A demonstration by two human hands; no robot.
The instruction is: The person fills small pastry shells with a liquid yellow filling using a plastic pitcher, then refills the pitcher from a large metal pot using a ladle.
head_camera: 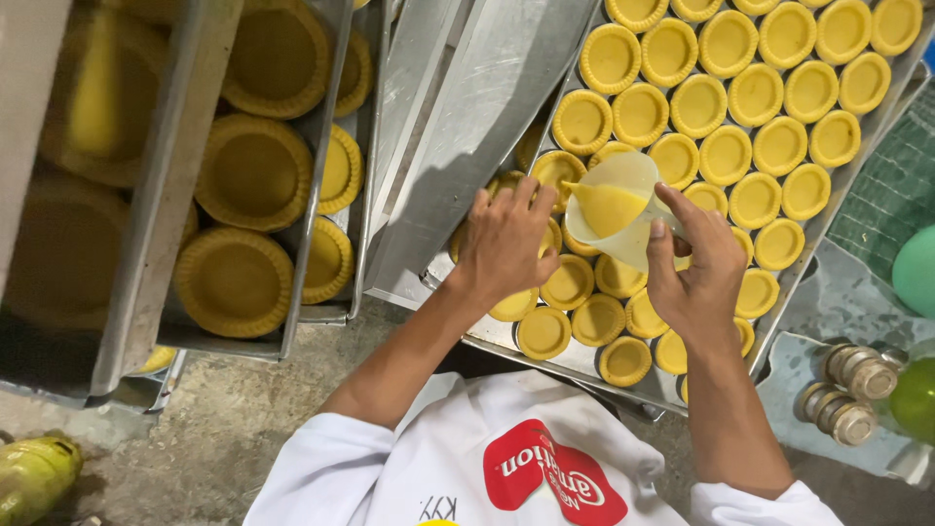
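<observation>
Yellow custard in our translucent cup (616, 206), pinched by our right hand (696, 278) fingers, left hand (506, 244) fingers spread, fingertips on tart shells (570, 282), metal tray (584, 362) beneath

garment: white cloth top, long sleeves pushed up above the elbows | chest: red rounded patch with white lettering (small dark marks below) | left hand (506, 239), right hand (696, 273): bare, ungloved
</observation>
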